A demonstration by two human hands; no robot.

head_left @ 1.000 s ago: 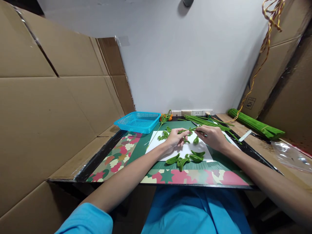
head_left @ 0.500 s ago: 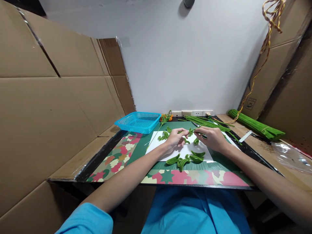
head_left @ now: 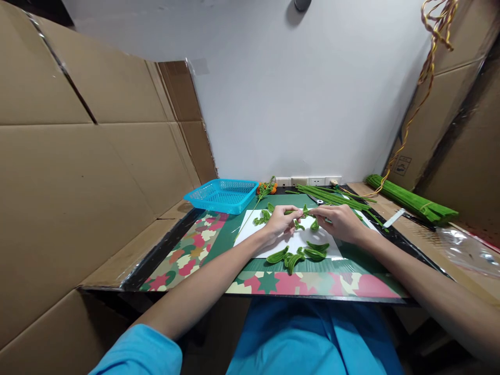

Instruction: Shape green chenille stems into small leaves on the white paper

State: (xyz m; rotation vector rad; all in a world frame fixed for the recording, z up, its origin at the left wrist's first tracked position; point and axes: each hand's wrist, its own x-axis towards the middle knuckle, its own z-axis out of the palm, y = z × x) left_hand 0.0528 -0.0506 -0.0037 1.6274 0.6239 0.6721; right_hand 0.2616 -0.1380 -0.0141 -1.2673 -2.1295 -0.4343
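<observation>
My left hand point(head_left: 282, 222) pinches a green pipe cleaner point(head_left: 289, 212) between thumb and fingertips. Close by on the right, my right hand point(head_left: 336, 221) has its fingers closed on the pipe cleaner's other end; the fingers partly hide it. Both hands are above a white sheet of paper point(head_left: 269, 249). On the sheet's near edge lie several leaf shapes point(head_left: 315, 254) bent from green pipe cleaner. More small looped green pieces point(head_left: 262, 217) rest beside my left hand, and another looped piece point(head_left: 314, 225) lies between the hands.
A blue plastic basket point(head_left: 223, 209) stands at the back left, near an orange flower point(head_left: 272, 188) on a green stem. Loose green pipe cleaners point(head_left: 326, 194) and scissors point(head_left: 317, 200) lie behind my right hand. A thick pipe cleaner bundle point(head_left: 410, 198) is at the far right.
My right hand has come slightly lower and closer to my left hand. The scissors' handle behind it now shows more. My left hand is nearly still.
</observation>
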